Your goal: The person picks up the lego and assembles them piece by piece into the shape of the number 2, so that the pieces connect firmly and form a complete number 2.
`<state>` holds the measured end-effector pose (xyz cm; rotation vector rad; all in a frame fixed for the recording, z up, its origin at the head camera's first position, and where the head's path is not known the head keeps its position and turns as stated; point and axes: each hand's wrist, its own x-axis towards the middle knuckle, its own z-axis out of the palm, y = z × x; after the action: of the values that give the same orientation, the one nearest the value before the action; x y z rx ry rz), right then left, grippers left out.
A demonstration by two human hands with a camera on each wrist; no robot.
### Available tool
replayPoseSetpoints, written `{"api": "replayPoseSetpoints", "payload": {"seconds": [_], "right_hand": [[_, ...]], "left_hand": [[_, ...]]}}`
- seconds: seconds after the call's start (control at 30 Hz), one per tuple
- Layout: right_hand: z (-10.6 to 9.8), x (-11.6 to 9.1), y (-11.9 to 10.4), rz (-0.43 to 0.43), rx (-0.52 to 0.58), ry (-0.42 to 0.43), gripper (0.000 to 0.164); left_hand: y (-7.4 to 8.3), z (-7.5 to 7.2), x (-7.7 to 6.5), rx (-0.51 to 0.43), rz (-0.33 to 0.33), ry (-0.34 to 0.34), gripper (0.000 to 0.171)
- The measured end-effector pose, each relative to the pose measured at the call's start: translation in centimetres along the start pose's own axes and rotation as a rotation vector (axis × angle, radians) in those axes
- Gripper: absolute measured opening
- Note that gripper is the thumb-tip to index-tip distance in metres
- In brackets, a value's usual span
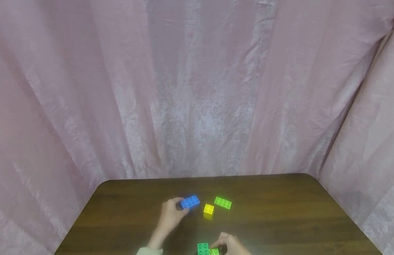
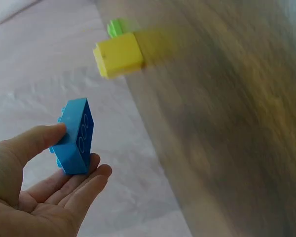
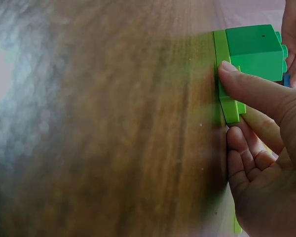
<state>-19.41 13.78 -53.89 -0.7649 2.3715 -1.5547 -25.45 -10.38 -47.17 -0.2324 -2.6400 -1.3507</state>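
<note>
My left hand (image 1: 170, 213) pinches a blue building brick (image 1: 191, 202) between thumb and fingers. In the left wrist view the ringed underside of that blue brick (image 2: 85, 129) shows, and it is held off the table. Near the front edge of the head view, my right hand (image 1: 232, 245) grips a light green flat building plate (image 3: 229, 107) by one end. A darker green brick (image 3: 256, 54) sits on the plate's other end. A yellow brick (image 1: 208, 211) stands on the table to the right of the blue one.
Behind and right of the yellow brick, another light green plate (image 1: 223, 202) lies studs up. Everything rests on a dark wooden table (image 1: 279, 209) with rounded far corners. Pink curtains (image 1: 200, 88) hang behind it and along both sides.
</note>
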Motion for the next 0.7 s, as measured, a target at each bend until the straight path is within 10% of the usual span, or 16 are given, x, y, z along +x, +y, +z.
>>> {"api": "replayPoseSetpoints", "payload": {"seconds": [0.7], "right_hand": [[0.2,0.0,-0.6,0.116,0.019,-0.006,0.035]], "left_hand": [[2.2,0.8,-5.1,-0.179,0.027,-0.384,0.046]]}}
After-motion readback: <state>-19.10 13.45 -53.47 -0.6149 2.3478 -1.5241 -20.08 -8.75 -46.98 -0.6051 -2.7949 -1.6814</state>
